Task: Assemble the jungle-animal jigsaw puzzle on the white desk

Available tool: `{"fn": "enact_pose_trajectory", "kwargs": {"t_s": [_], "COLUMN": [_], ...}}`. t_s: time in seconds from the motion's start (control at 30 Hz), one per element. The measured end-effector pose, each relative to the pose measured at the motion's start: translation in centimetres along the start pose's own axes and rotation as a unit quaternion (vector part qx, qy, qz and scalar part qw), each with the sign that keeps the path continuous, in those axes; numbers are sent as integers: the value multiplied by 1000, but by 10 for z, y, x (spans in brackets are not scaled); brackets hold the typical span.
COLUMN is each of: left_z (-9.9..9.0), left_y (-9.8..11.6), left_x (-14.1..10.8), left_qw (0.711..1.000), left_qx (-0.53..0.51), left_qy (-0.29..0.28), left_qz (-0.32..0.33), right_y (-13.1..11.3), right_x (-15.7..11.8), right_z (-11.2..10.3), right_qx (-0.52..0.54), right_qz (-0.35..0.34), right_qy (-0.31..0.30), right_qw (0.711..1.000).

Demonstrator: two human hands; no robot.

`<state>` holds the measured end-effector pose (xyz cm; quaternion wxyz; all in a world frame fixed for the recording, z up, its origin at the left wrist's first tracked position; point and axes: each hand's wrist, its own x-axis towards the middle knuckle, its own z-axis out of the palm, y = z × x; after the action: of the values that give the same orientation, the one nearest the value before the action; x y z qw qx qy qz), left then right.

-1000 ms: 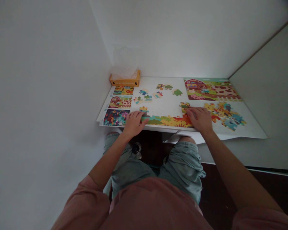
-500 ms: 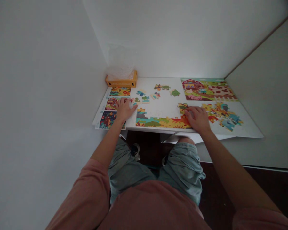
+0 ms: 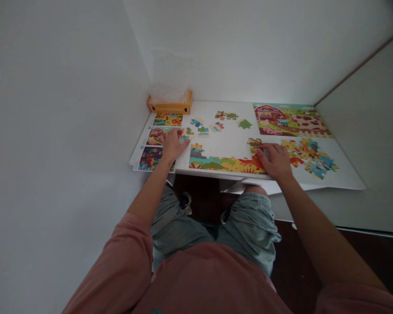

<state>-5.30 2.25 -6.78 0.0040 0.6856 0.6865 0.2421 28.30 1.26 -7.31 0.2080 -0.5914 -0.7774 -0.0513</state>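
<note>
My left hand [image 3: 173,147] lies over the right edge of a reference sheet with small pictures [image 3: 157,158], its thumb spread from the fingers. Beside that thumb are loose puzzle pieces [image 3: 203,132] in blue, green and white. A joined strip of jigsaw puzzle [image 3: 221,164] runs along the table's front edge, rising at both ends. At its right end, my right hand [image 3: 277,162] has bent fingers at the side of a yellow-green puzzle piece [image 3: 254,143]. The fingertips partly cover the joint there.
More loose pieces [image 3: 244,124] lie toward the back of the white table [image 3: 225,144]. A heap of pieces [image 3: 311,155] is to the right. Behind it lies a farm picture [image 3: 290,121]. An orange box [image 3: 170,107] with clear plastic wrap stands at the back left.
The view has shifted slightly, so the table sits a little further right. Both hands keep nearly the same places over the table.
</note>
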Motion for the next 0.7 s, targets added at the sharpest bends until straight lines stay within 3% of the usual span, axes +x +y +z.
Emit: {"fn": "enact_pose_trajectory", "kwargs": {"t_s": [0.5,0.7], "left_z": [-11,-19], "left_y": [9,20], "left_x": [-3,-6], "left_qw": [999,988], "left_qx": [19,6], "left_qy": [-5,-42], "left_qz": [42,146], "right_y": [-4,3], "right_x": [-1,2], "right_z": [-8,-12], "right_qx": [24,60], "right_qz": [9,28], "right_qy": [0,15], "right_qw": [1000,998]}}
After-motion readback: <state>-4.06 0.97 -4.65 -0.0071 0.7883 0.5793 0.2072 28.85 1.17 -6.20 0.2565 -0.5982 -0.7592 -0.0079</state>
